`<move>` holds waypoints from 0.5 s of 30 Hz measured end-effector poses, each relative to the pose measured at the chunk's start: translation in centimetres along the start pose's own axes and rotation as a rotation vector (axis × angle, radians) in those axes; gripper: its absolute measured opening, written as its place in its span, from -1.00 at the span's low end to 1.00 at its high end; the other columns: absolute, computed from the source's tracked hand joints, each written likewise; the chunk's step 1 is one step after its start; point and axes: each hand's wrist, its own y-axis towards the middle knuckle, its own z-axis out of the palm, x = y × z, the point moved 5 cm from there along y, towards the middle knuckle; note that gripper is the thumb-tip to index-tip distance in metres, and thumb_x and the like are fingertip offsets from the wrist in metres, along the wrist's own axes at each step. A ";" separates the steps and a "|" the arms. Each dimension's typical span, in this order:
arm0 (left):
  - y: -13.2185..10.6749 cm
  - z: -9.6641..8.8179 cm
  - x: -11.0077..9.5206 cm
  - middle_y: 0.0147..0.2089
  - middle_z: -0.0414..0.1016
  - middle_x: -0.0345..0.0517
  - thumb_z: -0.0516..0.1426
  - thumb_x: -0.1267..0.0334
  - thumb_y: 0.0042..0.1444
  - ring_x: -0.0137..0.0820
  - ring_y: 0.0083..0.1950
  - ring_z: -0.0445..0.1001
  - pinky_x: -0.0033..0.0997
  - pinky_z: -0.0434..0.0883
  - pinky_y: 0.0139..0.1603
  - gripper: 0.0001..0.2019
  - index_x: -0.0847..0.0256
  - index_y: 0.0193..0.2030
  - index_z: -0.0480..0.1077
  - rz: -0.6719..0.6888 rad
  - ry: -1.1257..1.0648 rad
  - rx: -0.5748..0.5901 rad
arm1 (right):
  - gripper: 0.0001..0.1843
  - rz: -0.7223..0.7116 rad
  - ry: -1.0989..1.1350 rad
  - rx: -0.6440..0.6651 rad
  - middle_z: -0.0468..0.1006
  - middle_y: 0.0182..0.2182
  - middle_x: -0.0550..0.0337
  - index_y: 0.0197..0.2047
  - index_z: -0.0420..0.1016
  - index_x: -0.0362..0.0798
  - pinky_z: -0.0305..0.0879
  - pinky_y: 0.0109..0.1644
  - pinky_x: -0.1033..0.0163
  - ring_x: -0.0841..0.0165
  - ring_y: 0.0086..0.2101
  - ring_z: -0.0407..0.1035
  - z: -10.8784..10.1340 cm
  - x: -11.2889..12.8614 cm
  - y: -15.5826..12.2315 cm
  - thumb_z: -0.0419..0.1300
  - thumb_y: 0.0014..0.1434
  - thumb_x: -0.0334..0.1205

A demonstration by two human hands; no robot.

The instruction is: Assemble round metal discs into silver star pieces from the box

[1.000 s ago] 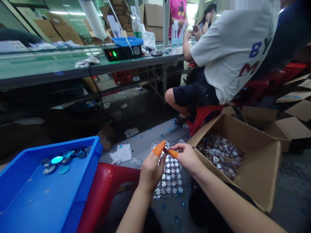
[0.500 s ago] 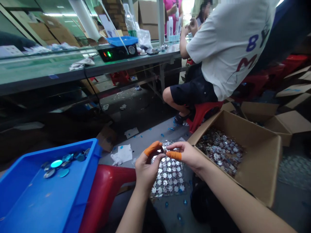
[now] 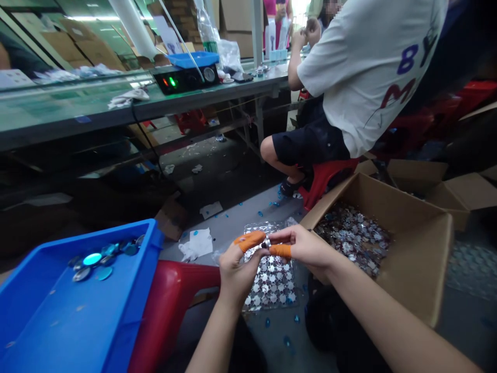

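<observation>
Between my hands is a small round metal piece with a silvery rim (image 3: 267, 241), seen edge-on. My left hand (image 3: 239, 267), with an orange finger cover on its index finger, is closed on the piece from the left. From the other side my right hand (image 3: 305, 247) pinches it, an orange cover on one finger. Beneath them lies a clear plastic tray (image 3: 272, 285) with rows of shiny, notched metal discs. To the left, a blue bin (image 3: 77, 321) holds several round pieces (image 3: 92, 259), some with bright blue faces.
A cardboard box (image 3: 415, 254) of loose metal pieces stands at right. A red stool (image 3: 178, 290) is beside the blue bin. Ahead are a long workbench (image 3: 97, 114) and a seated person in a white shirt (image 3: 349, 77). Small blue bits lie on the floor.
My left index finger has straightened and lies more level along the top of the metal piece. Both hands have shifted slightly right, still on the piece. The view has moved a little.
</observation>
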 end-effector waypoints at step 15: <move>0.9 -1.1 -0.7 0.16 0.52 -0.03 0.26 0.22 0.22 -0.25 0.09 0.52 -0.26 0.46 0.16 -0.63 0.09 0.17 0.46 -0.278 -0.280 -0.036 | -0.62 -0.122 0.516 0.361 0.46 -0.42 0.15 -0.10 0.56 -0.15 -0.07 -0.51 0.40 0.55 -0.55 0.01 -0.3 -0.1 0.8 0.38 0.13 -0.05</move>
